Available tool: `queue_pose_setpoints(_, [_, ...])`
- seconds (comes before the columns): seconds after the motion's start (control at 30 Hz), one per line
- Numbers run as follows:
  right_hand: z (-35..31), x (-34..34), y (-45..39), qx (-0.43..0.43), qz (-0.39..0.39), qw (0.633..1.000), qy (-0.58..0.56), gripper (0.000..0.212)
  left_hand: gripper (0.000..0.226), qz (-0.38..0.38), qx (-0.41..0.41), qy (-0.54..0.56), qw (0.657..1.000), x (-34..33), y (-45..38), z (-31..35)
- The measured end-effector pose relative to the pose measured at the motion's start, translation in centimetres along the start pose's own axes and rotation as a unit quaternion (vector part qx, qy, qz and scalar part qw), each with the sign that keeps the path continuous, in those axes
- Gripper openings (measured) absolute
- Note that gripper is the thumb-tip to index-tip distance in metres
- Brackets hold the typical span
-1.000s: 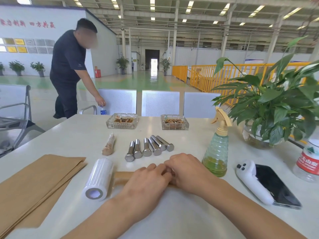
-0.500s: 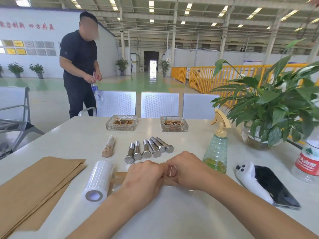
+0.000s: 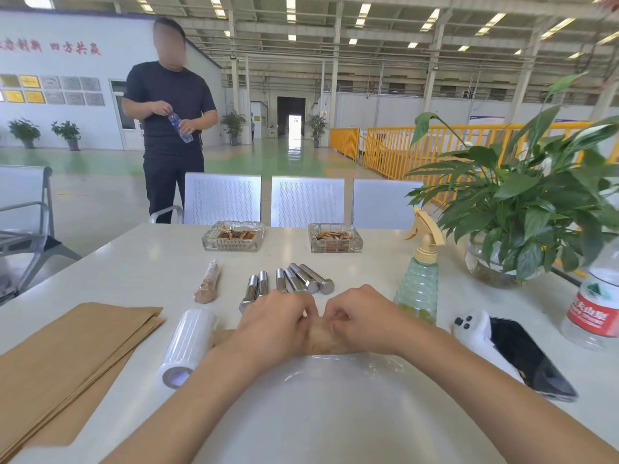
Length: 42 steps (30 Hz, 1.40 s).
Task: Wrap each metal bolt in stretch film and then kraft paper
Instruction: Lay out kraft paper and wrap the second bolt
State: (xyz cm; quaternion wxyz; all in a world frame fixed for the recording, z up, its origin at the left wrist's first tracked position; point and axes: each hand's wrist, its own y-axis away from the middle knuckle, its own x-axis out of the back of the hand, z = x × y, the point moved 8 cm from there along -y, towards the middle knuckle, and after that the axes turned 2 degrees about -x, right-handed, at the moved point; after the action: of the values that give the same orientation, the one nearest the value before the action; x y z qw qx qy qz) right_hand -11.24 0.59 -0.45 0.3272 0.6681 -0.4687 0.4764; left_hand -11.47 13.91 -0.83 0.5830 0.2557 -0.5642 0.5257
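My left hand (image 3: 274, 324) and my right hand (image 3: 363, 319) grip a kraft-paper-wrapped bolt (image 3: 322, 336) that lies across the white table (image 3: 140, 262), fingers curled over its top. A sheet of clear stretch film (image 3: 338, 366) lies under it, toward me. Several bare metal bolts (image 3: 294, 281) lie in a row just beyond my hands. One wrapped bolt (image 3: 207, 287) lies to their left. The stretch film roll (image 3: 187, 346) lies left of my left hand, beside a stack of kraft paper sheets (image 3: 67, 349).
A green spray bottle (image 3: 420, 279) stands right of my hands. A white controller (image 3: 475, 333), a phone (image 3: 529, 360), a water bottle (image 3: 594, 306) and a potted plant (image 3: 522, 209) are at the right. Two glass ashtrays (image 3: 232, 236) sit at the far edge. A person stands beyond the chairs.
My hands have rolled the kraft-wrapped bolt a little away from me, and film now shows on the table near me. The standing person straightened up holding a bottle.
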Motion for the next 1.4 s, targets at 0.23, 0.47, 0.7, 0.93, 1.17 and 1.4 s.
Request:
queue_pose_setpoints(0.23, [0.3,-1.1,-0.9,-0.017,0.030,0.999,-0.012,0.023,0.021,-0.055,0.019,-0.023,0.998,0.0,-0.6,-1.9])
queue_pose_setpoints(0.47, [0.6,-1.5,-1.1,-0.003,0.077,0.996,0.049,0.018,0.020,-0.042,-0.050,-0.036,0.997,0.3,-0.7,-1.8])
queue_pose_setpoints(0.7, [-1.7,-1.6,-0.5,0.058,0.124,0.979,0.152,0.026,0.052,-0.111,-0.126,-0.204,0.965,-0.9,-0.3,0.2])
queue_pose_setpoints(0.93, [-1.9,-2.0,0.7,0.058,0.139,0.977,0.154,0.032,0.019,-0.128,-0.113,-0.132,0.976,-1.1,0.2,-0.5])
queue_pose_setpoints(1.17, [-1.5,-2.3,1.3,0.065,0.080,0.985,0.139,0.030,0.019,-0.092,-0.129,-0.163,0.974,-2.2,0.4,-0.1])
queue_pose_setpoints(1.4, [-1.4,-1.9,1.2,0.075,0.070,0.983,0.150,0.028,0.015,-0.018,-0.193,-0.218,0.957,-1.5,2.5,0.9])
